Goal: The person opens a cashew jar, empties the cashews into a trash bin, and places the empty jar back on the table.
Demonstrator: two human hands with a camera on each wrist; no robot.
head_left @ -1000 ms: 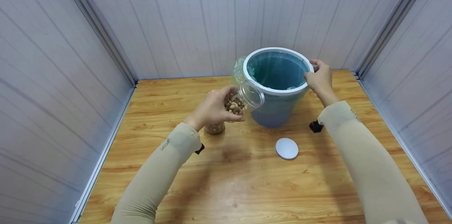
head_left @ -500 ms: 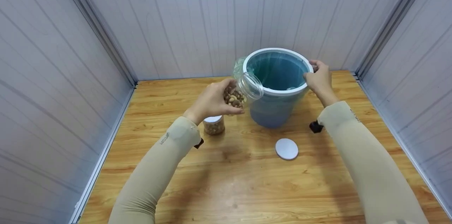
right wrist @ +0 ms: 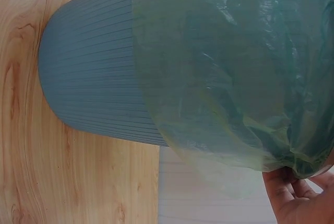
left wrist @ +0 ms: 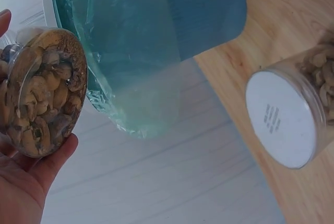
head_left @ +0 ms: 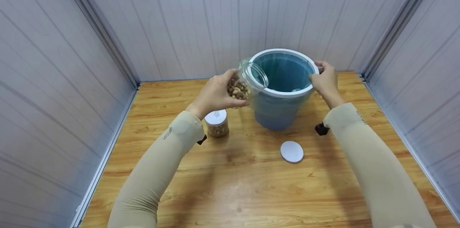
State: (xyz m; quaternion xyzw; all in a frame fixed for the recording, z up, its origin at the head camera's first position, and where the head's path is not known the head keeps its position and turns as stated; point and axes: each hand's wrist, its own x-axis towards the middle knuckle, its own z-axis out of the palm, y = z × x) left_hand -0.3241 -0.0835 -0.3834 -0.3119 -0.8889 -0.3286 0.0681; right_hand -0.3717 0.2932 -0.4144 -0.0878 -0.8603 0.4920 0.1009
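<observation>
My left hand (head_left: 215, 93) grips a clear open jar of mixed nuts (head_left: 238, 90), tipped on its side with its mouth towards the bin. That mouth overlaps the left part of the white rim in the head view, and nuts still lie in the jar. The left wrist view looks at the jar's base (left wrist: 49, 96), packed with nuts. A blue trash can (head_left: 275, 118) stands upright, lined with a thin green bag (right wrist: 224, 72) folded over its rim. At the right side my right hand (head_left: 325, 80) holds the rim, thumb inside and fingers outside, where the bag is bunched.
A second jar of nuts (head_left: 217, 128), closed with a white lid, stands on the wooden table left of the can. A loose white lid (head_left: 291, 151) lies flat in front of the can. Pale panel walls (head_left: 179, 23) enclose the back and sides.
My left hand has risen slightly with the jar, whose mouth has moved up over the bin's left rim. The closed jar behind shows more. My right hand stays on the rim.
</observation>
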